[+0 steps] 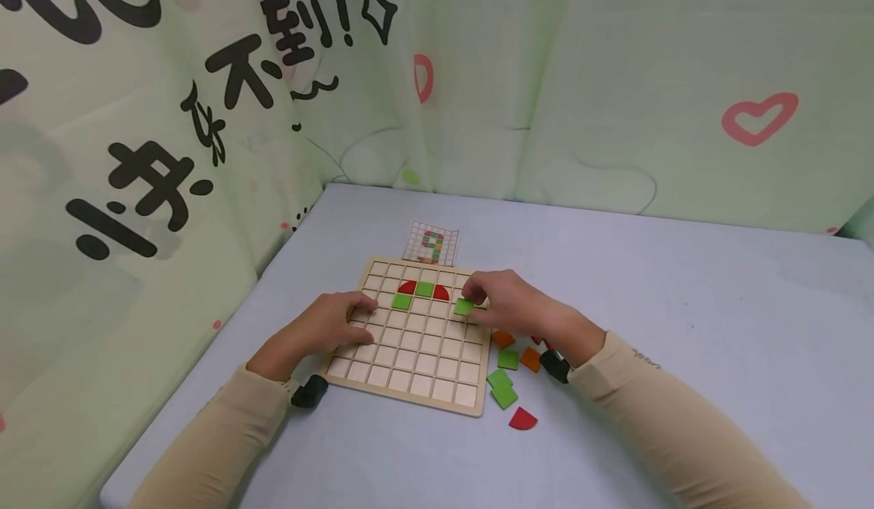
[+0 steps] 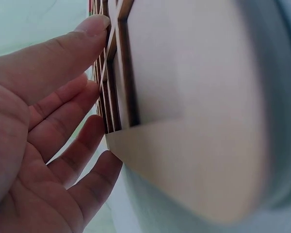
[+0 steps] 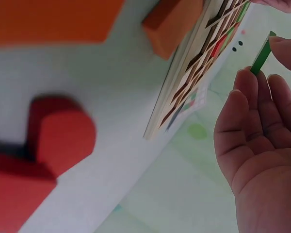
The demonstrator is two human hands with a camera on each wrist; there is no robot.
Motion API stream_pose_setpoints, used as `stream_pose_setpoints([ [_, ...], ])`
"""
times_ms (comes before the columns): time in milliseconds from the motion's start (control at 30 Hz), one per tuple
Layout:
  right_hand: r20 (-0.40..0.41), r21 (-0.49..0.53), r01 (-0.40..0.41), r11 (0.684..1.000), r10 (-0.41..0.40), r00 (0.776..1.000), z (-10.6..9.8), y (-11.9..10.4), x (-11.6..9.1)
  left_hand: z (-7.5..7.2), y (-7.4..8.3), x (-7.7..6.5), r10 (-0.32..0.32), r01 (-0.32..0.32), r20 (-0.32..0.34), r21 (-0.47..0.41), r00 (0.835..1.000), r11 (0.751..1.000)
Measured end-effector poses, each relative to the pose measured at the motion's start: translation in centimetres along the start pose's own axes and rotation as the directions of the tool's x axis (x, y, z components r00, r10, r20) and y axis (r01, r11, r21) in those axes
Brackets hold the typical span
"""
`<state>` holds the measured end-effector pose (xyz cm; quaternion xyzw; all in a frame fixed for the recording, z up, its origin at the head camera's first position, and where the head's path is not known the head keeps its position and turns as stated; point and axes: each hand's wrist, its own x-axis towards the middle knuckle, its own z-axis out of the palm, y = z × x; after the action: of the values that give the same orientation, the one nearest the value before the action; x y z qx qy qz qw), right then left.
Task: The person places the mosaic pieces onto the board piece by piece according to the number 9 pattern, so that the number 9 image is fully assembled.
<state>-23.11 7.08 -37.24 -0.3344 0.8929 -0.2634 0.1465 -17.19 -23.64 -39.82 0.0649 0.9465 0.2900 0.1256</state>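
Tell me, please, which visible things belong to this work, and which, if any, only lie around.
Likely in use: grid board, placed pieces, green square in right hand, loose coloured pieces beside board, pattern card.
Seemingly just background: printed curtain, table.

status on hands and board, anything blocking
Left hand at left edge of board; right hand pinching green square over it; four other pieces laid there; loose pieces beside, seemingly not blocking.
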Motion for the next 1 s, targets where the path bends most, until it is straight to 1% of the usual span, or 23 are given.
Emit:
stream_pose_setpoints([
  [233, -0.020, -0.009, 0.040, 0.999, -0.041, 0.999, 0.4, -0.8, 1.1, 0.1, -0.1, 0.0, -0.007, 0.007, 0.002, -0.007, 1.000, 1.000],
  [333, -0.024, -0.006, 0.043, 0.999, -0.043, 0.999, 0.6, -1.0, 1.6, 0.2, -0.2, 0.0, -0.005, 0.005, 0.000, -0.007, 1.000, 1.000],
  [500, -0.023, -0.001, 0.030, 1.000, -0.030, 0.999, 0.9, -1.3, 2.0, 0.1, -0.2, 0.0, 0.001, -0.001, -0.002, -0.010, 1.000, 1.000],
  [833, -0.024, -0.024, 0.002, 1.000, -0.003, 1.000, 1.4, -1.5, 2.8, 0.0, -0.1, -0.1, 0.013, -0.013, -0.003, -0.019, 1.000, 1.000],
  [1000, -0.015, -0.015, -0.019, 1.000, 0.019, 1.000, 1.6, -1.6, 2.9, 0.1, -0.2, 0.0, 0.012, -0.013, -0.002, -0.018, 1.000, 1.000],
])
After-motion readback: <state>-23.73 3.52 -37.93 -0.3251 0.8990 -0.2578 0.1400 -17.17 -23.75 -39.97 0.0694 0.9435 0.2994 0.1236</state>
